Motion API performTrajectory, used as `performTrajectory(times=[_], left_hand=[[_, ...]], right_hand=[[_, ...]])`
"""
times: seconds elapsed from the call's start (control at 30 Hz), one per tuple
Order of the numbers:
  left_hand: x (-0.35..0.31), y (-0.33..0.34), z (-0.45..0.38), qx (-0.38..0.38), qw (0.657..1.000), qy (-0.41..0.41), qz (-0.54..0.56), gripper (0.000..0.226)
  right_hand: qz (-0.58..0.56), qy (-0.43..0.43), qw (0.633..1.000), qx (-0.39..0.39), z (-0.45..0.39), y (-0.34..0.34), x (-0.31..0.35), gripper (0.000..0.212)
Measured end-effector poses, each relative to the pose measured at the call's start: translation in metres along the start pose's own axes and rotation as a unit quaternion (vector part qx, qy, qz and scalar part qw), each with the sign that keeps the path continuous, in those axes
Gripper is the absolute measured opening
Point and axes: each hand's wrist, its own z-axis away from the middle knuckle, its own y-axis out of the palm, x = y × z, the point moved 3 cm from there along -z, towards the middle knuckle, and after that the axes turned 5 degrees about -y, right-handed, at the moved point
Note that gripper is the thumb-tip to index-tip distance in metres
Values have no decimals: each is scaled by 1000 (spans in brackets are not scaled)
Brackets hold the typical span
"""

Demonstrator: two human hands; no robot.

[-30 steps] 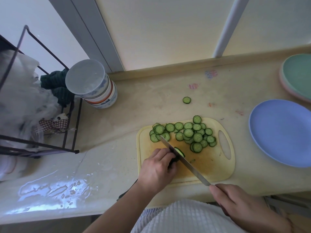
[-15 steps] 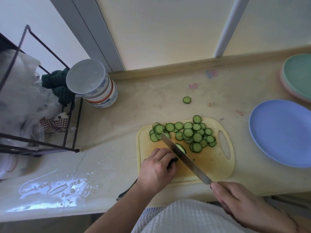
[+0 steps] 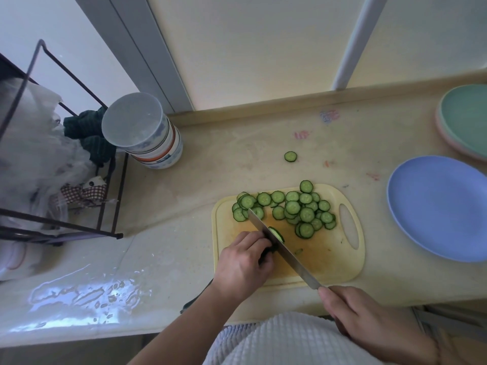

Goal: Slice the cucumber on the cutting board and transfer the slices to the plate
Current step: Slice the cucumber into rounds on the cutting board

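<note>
While the left hand (image 3: pixel 243 262) grips the dark green cucumber stub (image 3: pixel 266 252) on the pale yellow plastic cutting board (image 3: pixel 326 262), the right hand (image 3: pixel 369 316) clasps the steel knife (image 3: pixel 283 250). Slicing looks nearly done; slices (image 3: pixel 292 209) lie piled at twelve o'clock, and the blue round plate (image 3: pixel 440 206) at three o'clock holds none.

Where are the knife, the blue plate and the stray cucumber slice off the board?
knife (image 3: pixel 287 255): head view, middle of the blade.
blue plate (image 3: pixel 442 206): head view, bare centre of its surface.
stray cucumber slice (image 3: pixel 290 156): head view, centre of its cut face, on the counter.
</note>
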Motion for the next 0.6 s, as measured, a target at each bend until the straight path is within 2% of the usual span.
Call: performTrajectory(times=[0.17,0.37,0.6], left_hand=[[0,1,1,3,1000,-1,-3,17],[0,-7,2,18,998,16,-65,22],[2,-3,7,12,999,24,-47,22]], right_hand=[[-21,-33,999,18,-17,16,-11,44],[-33,-33,999,0,-13,7,-11,48],[-22,-51,998,-1,6,-6,0,52]])
